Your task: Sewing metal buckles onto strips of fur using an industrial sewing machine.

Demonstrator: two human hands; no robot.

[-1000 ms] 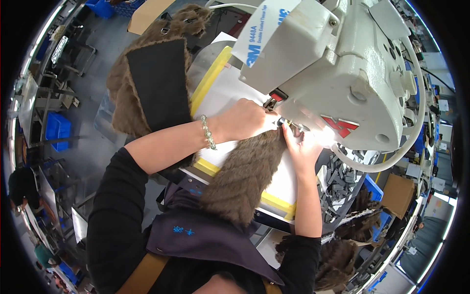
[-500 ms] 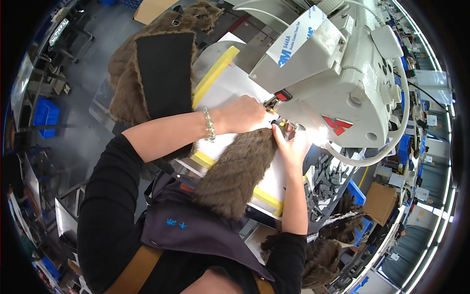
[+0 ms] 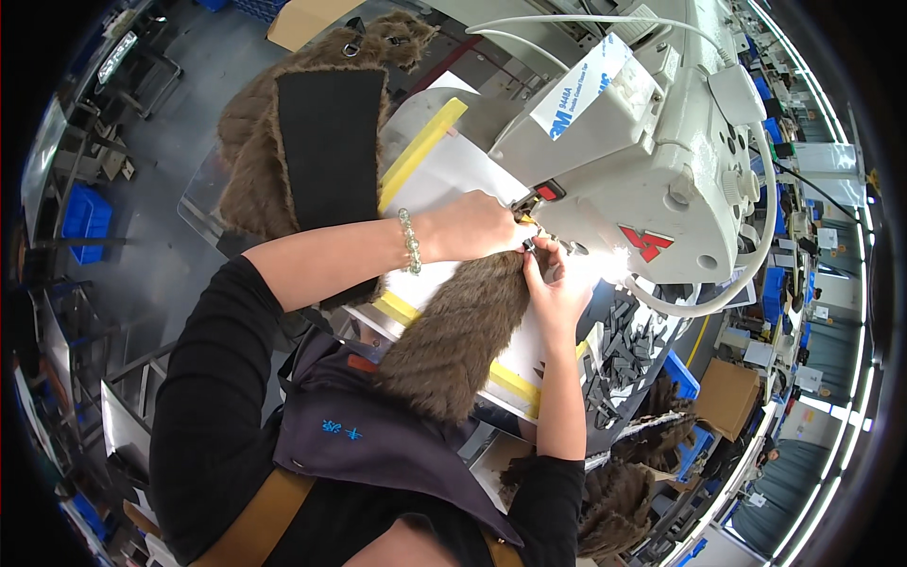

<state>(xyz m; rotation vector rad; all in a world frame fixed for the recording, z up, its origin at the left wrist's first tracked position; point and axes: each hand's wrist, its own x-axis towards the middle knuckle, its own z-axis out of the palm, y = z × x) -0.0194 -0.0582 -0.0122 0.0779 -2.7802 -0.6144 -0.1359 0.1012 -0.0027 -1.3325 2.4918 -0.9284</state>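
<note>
A brown fur strip (image 3: 458, 331) runs from my lap up over the white work surface (image 3: 472, 170) to the sewing machine (image 3: 605, 180). My left hand (image 3: 468, 227), with a bead bracelet at the wrist, is curled closed at the strip's upper end, near the needle area; what its fingertips grip is hidden. Opposite it, my right hand (image 3: 562, 288) pinches a small dark piece (image 3: 529, 246) at that same end, between thumb and forefinger. The fingertips of both hands almost meet there, beside the machine's bright lamp.
A larger fur piece with a black panel (image 3: 331, 142) lies left of the machine. Yellow tape (image 3: 420, 151) edges the work surface. Many dark strips (image 3: 619, 350) are heaped at the right, near blue bins, a cardboard box (image 3: 727, 392) and more fur (image 3: 614, 506).
My right hand's fingers have shifted slightly and now pinch closer around the small dark piece. My left hand stays at the strip's end. The whole view has moved a little.
</note>
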